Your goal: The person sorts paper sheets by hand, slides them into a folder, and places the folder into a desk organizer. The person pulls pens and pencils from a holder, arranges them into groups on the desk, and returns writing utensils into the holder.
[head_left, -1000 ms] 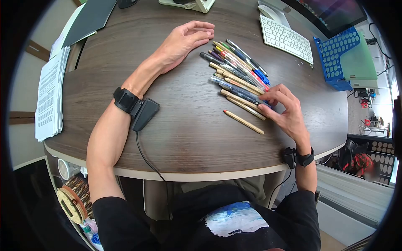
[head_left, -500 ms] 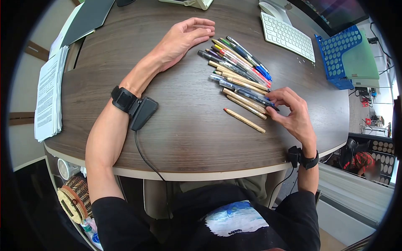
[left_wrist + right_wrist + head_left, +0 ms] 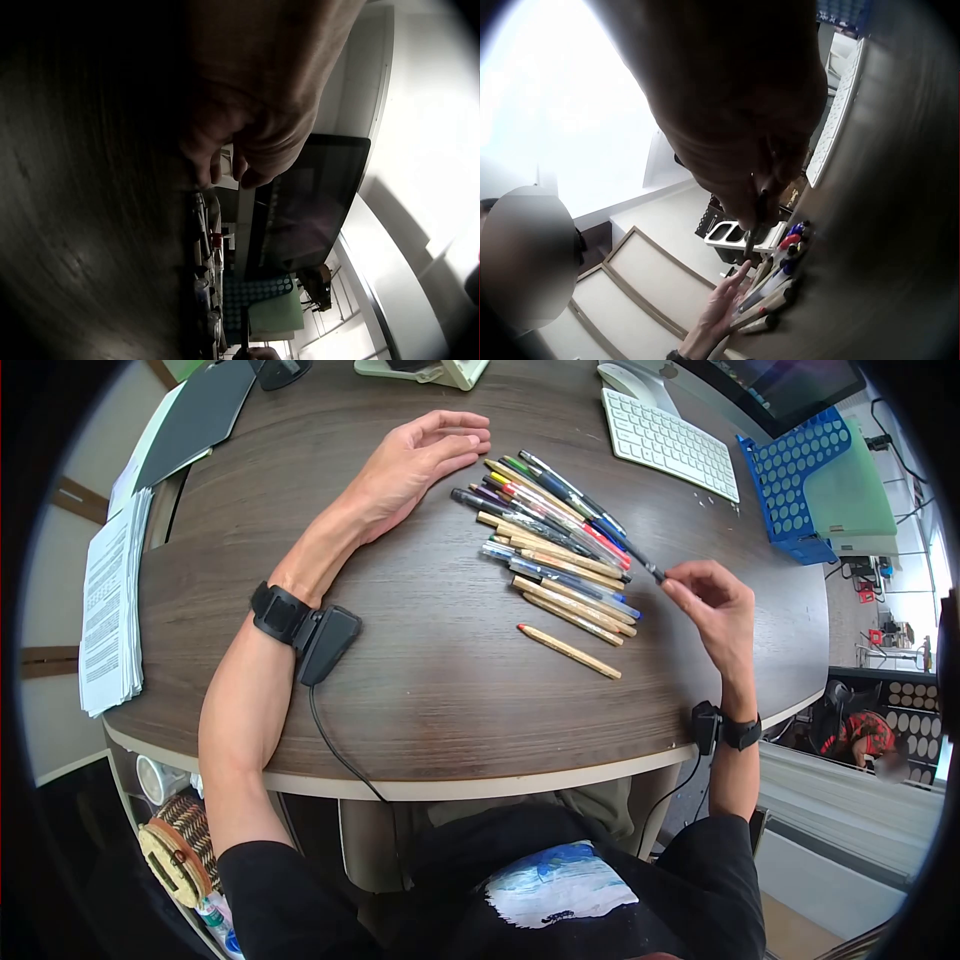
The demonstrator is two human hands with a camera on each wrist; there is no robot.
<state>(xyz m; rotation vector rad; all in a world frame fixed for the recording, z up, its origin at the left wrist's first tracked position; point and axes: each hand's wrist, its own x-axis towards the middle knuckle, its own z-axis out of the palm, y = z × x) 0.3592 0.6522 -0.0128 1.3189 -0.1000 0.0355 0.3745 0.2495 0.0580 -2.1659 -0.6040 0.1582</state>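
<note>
My right hand [image 3: 718, 610] pinches one end of a dark pen [image 3: 648, 563] between thumb and fingertips. The pen slants up and left over the right ends of the pile, and it shows as a dark stick below the fingers [image 3: 739, 210] in the right wrist view. Pens and wooden pencils [image 3: 565, 555] lie side by side in a loose fan between the hands. A red-tipped pencil [image 3: 568, 652] lies apart, nearest the person. My left hand [image 3: 408, 470] rests on its edge on the desk, fingers loosely extended just left of the pile, holding nothing.
Beyond the pile are a white keyboard [image 3: 670, 445], a mouse [image 3: 625, 380] and a monitor [image 3: 770, 390]. A blue perforated file holder [image 3: 795, 470] with green folders stands at the right. Stacked papers [image 3: 115, 610] lie at the desk's left edge.
My right hand has drawn the dark pen up from the near part of the pile and carried it away toward the far right. The left hand stays in place.
</note>
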